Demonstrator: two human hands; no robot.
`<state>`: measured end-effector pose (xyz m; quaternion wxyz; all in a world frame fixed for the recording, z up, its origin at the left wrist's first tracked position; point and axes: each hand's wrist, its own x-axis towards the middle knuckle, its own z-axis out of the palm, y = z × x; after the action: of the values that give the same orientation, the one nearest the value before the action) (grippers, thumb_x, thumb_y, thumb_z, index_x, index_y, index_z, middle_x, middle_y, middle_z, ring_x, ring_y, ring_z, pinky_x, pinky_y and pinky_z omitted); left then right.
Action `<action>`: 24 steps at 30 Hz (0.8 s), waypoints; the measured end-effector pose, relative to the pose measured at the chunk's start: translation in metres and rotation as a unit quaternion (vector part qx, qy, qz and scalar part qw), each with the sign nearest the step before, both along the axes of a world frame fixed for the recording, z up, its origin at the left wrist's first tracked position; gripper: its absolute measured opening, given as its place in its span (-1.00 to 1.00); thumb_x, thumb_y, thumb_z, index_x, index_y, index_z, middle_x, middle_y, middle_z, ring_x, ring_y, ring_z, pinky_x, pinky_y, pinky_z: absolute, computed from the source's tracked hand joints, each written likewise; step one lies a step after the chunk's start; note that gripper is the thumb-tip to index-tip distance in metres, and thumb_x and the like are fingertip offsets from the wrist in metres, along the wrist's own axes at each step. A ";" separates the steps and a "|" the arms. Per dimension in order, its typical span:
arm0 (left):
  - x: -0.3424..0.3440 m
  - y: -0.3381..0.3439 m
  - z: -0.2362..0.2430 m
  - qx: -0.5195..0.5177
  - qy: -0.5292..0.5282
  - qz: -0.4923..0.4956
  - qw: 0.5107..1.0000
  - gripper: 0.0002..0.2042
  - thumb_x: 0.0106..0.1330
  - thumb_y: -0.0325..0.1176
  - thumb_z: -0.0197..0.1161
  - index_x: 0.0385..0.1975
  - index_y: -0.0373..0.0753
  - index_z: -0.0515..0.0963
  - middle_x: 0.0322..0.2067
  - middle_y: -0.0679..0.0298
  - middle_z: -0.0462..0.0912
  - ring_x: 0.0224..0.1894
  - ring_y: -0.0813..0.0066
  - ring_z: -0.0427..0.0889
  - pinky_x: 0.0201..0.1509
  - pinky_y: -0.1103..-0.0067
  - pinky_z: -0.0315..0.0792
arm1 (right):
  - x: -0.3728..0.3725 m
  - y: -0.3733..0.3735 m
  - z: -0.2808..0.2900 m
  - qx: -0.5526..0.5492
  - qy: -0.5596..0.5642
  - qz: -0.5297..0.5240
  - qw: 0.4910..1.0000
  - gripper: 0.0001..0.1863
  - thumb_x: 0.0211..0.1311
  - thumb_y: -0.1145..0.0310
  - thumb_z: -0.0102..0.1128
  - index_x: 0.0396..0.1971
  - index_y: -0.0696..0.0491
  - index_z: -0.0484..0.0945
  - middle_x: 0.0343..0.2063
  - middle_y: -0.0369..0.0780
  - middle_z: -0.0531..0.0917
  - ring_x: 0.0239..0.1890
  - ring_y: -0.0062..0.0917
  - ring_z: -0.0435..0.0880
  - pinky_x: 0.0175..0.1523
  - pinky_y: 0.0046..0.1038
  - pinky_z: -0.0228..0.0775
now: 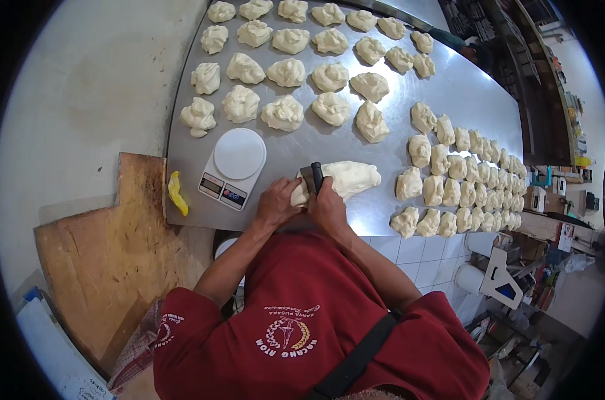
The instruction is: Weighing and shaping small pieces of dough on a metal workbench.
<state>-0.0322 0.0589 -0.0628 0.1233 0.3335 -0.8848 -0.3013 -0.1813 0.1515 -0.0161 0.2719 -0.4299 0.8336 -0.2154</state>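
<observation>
A long lump of pale dough [356,179] lies on the steel table near its front edge. In my right hand [328,210] is a dough scraper [317,177] with a black handle, its blade standing in the dough near the left end. My left hand [276,205] grips that left end, its fingers curled beside the blade. The blade's lower edge is hidden by the dough and my hands. Just to the left stands a white digital kitchen scale [239,155], with nothing on its round plate.
Rows of rough dough pieces [287,73] cover the far part of the steel table [292,148]. Smaller dough pieces [450,193] sit in close rows at the right. A crumpled yellow item [176,193] lies by the left edge. A white wall [109,80] borders the left side.
</observation>
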 end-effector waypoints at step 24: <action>0.023 -0.012 0.039 -0.045 0.187 0.126 0.973 -0.61 0.18 -0.34 0.28 0.05 -0.15 0.66 0.05 0.06 0.71 0.07 -0.02 0.64 0.24 0.20 0.44 | -0.048 0.019 -0.001 -0.072 -0.445 -0.135 0.882 -0.56 0.30 0.34 0.38 0.09 0.21 0.51 -0.15 -0.05 0.70 -0.17 -0.34 0.68 0.02 -0.33 0.55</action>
<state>-0.0090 0.0469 -0.0243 0.3382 0.3742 -0.8095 -0.3006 -0.2291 0.1704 -0.0175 0.5510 -0.1904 0.6571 -0.4779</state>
